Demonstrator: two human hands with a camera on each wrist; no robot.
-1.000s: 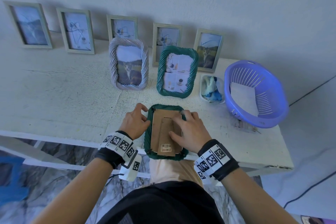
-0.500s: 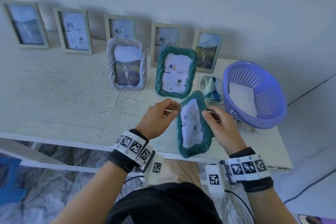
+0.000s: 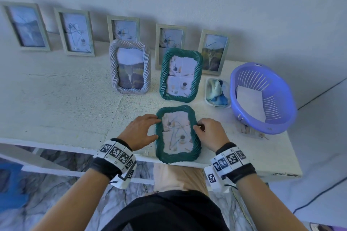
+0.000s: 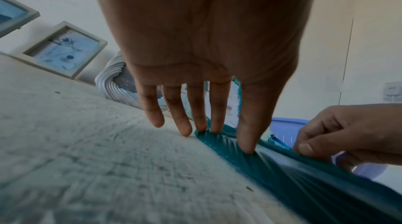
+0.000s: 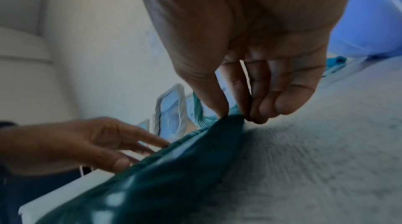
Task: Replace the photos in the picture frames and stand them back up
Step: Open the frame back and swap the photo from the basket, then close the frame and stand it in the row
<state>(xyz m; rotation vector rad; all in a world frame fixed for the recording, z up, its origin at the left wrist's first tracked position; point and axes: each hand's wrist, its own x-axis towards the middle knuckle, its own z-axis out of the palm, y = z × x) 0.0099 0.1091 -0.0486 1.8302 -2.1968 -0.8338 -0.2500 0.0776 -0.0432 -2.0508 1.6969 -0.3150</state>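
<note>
A dark green rope-edged picture frame [image 3: 177,134], photo side up, is held at the near edge of the white worktop [image 3: 56,99], just in front of a second green frame [image 3: 180,75] that stands upright. The left hand [image 3: 139,133] is laid against the frame's left border with its fingers [image 4: 199,116] straight and slightly spread, tips touching the ribbed edge and thumb pressed on the border. The right hand [image 3: 211,134] is curled at the right border, which is pinched between thumb and fingers [image 5: 239,93]. Whether the frame lies flat or is tilted off the surface cannot be told. A white rope-edged frame [image 3: 130,66] is seen standing to the left, a purple basket [image 3: 262,97] to the right. Both wrist views are blurred near the frame, and the photo's subject is hard to make out.
</note>
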